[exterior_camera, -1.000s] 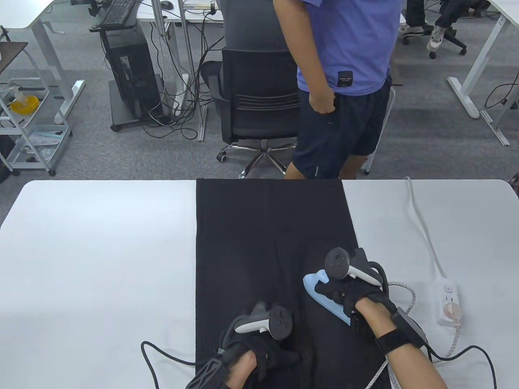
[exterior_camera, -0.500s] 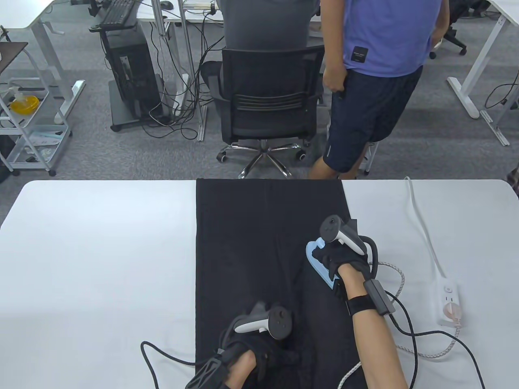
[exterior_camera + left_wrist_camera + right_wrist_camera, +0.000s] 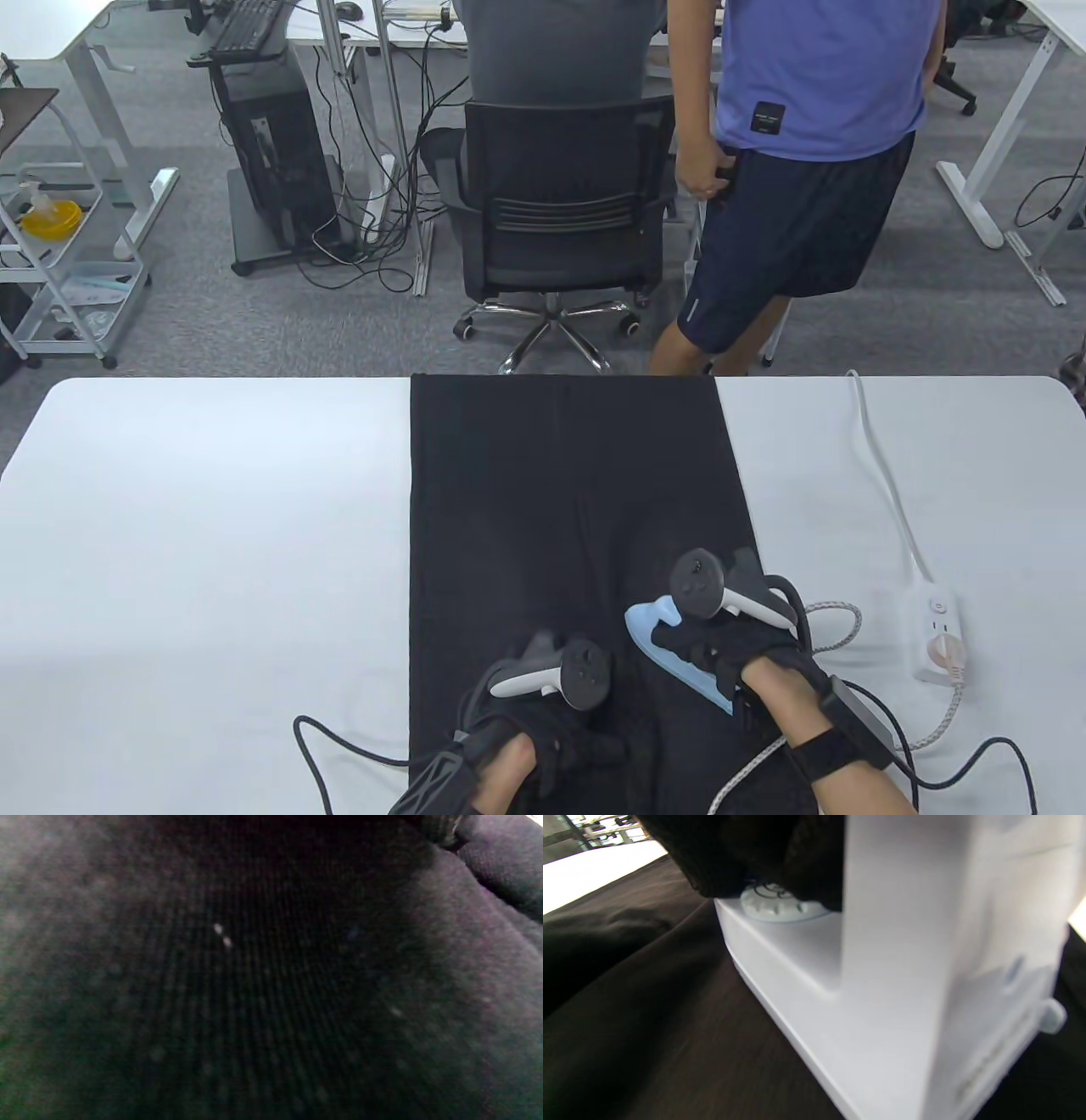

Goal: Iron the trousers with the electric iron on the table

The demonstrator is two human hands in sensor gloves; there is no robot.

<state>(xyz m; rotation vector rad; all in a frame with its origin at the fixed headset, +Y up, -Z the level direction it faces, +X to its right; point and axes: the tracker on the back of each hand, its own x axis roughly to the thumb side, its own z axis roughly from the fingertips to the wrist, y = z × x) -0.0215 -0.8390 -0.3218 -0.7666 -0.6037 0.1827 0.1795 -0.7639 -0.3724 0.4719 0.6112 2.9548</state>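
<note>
R hand (image 3: 721, 649) grips iron (image 3: 670, 654) on trousers (image 3: 551, 509) nr worktop's front edge; L hand (image 3: 551, 734) rests on trousers, fingers hard to make out, grasp can't tell.

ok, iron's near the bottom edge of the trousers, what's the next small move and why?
Probably push the iron forward, away from the person, up the right leg of the trousers. The right hand grips its handle at the near end, the long stretch of cloth lies ahead, and the left hand holds the cloth down beside it.
</note>
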